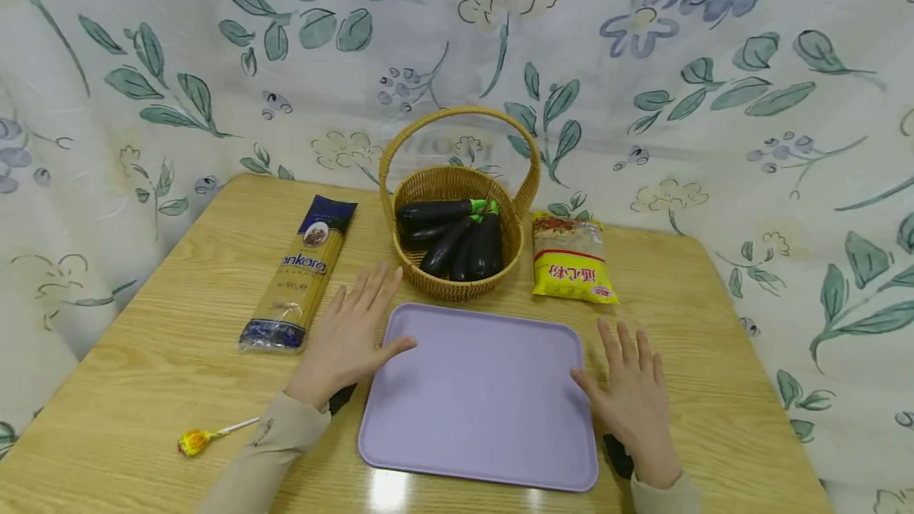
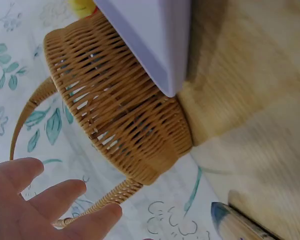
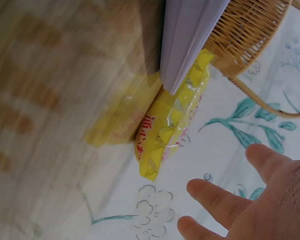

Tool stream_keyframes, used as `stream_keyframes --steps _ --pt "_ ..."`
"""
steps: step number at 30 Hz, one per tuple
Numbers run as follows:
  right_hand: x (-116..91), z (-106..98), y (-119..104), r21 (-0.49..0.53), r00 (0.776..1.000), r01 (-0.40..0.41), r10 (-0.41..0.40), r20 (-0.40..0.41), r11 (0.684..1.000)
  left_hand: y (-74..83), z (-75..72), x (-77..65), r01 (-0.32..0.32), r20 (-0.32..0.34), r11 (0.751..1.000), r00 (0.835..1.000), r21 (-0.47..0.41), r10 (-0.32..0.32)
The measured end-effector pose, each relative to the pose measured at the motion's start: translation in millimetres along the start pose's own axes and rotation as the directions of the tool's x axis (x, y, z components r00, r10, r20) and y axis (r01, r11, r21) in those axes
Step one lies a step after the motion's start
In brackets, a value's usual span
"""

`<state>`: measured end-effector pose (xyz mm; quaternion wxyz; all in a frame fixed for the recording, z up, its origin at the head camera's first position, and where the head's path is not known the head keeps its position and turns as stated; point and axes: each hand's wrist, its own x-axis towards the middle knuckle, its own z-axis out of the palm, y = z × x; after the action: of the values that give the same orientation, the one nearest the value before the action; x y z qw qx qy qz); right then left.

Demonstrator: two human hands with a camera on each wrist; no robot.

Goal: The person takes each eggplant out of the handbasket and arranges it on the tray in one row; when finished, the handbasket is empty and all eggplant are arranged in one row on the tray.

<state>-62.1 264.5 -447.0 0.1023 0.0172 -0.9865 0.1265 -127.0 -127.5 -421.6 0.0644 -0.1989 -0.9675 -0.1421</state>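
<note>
A lilac tray (image 1: 478, 395) lies on the table between the two hands. My left hand (image 1: 350, 331), fingers spread and straight, is at the tray's left side, its thumb overlapping the tray's edge in the head view. My right hand (image 1: 631, 395) hovers by the right edge, fingers extended, holding nothing. Behind the tray stands a wicker basket (image 1: 457, 289) with a tall handle and several dark eggplants (image 1: 446, 244) inside. In the left wrist view the basket (image 2: 115, 100) shows beyond the fingers (image 2: 60, 197); the right wrist view has fingers (image 3: 220, 200) near a yellow bag (image 3: 165, 125).
Left of the basket lies a long pack of spaghetti (image 1: 300, 276). The yellow bag (image 1: 571, 260) with red lettering sits right of the basket. A wrapped lollipop (image 1: 196, 441) lies at the front left. Floral cloth (image 1: 457, 46) hangs behind the wooden table (image 1: 685, 324).
</note>
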Motion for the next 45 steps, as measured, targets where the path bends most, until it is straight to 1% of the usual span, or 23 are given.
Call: stream_keyframes --steps 3,7,11,16,20,23,26,30,38,45 --pt "1 -1 -1 0.004 1.000 0.005 -0.005 -0.008 1.000 1.6 -1.5 10.0 -0.005 0.005 0.999 1.000 -0.050 0.006" --pt "2 -2 -3 -0.001 0.999 0.015 -0.015 -0.031 1.000 1.6 -0.7 21.2 -0.018 0.015 0.987 1.000 -0.158 0.021" --pt "5 -3 -4 -0.006 0.996 0.044 -0.044 -0.076 0.999 0.0 2.0 31.7 -0.023 0.029 0.961 0.999 -0.277 0.032" --pt "13 -3 -3 0.011 0.990 0.085 -0.083 -0.112 0.996 -3.8 7.3 43.1 0.010 0.068 0.934 0.998 -0.357 0.015" --pt "22 -5 -6 0.049 0.987 0.120 -0.114 -0.117 0.992 -8.3 12.7 50.9 0.042 0.085 0.917 0.996 -0.396 -0.009" --pt "29 -9 -12 0.070 0.987 0.135 -0.128 -0.102 0.988 -10.9 14.9 55.6 0.059 0.092 0.896 0.996 -0.440 -0.020" --pt "35 -13 -21 0.084 0.987 0.143 -0.136 -0.084 0.986 -13.1 16.4 58.3 0.062 0.098 0.873 0.995 -0.484 -0.016" --pt "44 -16 -31 0.094 0.988 0.147 -0.141 -0.070 0.985 -14.3 17.8 59.9 0.057 0.101 0.858 0.995 -0.511 -0.006" --pt "74 -22 -56 0.163 0.975 0.214 -0.201 -0.093 0.963 -16.1 18.6 60.6 0.051 0.093 0.857 0.996 -0.513 -0.003" --pt "98 -24 -80 0.242 0.975 0.223 -0.213 -0.069 0.944 -15.7 19.2 60.6 0.046 0.088 0.849 0.996 -0.526 0.000"
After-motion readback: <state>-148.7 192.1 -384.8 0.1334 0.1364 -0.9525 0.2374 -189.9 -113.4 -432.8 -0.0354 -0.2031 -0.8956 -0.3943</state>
